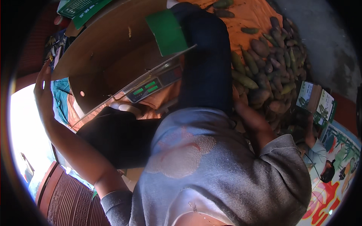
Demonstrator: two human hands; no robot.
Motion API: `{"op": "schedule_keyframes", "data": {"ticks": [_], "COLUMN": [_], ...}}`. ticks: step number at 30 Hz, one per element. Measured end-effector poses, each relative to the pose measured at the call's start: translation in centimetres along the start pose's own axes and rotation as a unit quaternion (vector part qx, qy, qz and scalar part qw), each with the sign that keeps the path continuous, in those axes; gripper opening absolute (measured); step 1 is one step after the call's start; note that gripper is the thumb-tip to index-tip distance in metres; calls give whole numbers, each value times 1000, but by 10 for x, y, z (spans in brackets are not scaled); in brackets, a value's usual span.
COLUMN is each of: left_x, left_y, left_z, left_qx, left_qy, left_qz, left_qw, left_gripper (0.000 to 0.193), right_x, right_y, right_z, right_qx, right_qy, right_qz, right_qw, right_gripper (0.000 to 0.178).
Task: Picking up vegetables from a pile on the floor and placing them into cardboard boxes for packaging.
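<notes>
A large cardboard box [113, 41] with its opening toward me takes up the upper left, and a green flap [166, 32] stands at its right side. My left hand [44, 84] is at the left edge of the box, fingers stretched out along it. Right of my thigh, my right hand [240, 98] reaches to a heap of oblong green and brownish produce [277, 71]. My leg partly hides that hand, and its fingers do not show clearly. A digital scale [149, 89] with green lit displays sits between the box and my legs.
Under the produce lies an orange sheet [245, 11]. Open printed cartons [315, 100] stand at the right, close to another person's arm [310, 132]. A carved wooden seat [71, 196] is at the lower left, and a green carton [77, 9] is at the top left.
</notes>
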State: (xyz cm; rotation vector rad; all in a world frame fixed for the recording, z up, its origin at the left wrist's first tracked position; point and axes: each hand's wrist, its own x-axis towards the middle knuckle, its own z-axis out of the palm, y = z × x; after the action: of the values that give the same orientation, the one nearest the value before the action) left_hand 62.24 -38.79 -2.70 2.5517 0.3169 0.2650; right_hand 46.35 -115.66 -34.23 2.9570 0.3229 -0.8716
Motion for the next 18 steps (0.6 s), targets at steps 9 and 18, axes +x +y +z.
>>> {"op": "schedule_keyframes", "data": {"ticks": [9, 18], "left_x": [2, -6], "left_y": [43, 54], "left_z": [10, 6], "left_qx": [27, -164], "left_qy": [29, 59], "left_qz": [-12, -58], "left_qw": [999, 983], "left_gripper": [51, 47], "right_x": [-27, -25], "right_y": [23, 117], "right_z": [-75, -58], "right_qx": [-17, 75], "right_qy": [-2, 64], "right_qz": [95, 410], "right_qw": [995, 907], "right_gripper": [65, 90]}}
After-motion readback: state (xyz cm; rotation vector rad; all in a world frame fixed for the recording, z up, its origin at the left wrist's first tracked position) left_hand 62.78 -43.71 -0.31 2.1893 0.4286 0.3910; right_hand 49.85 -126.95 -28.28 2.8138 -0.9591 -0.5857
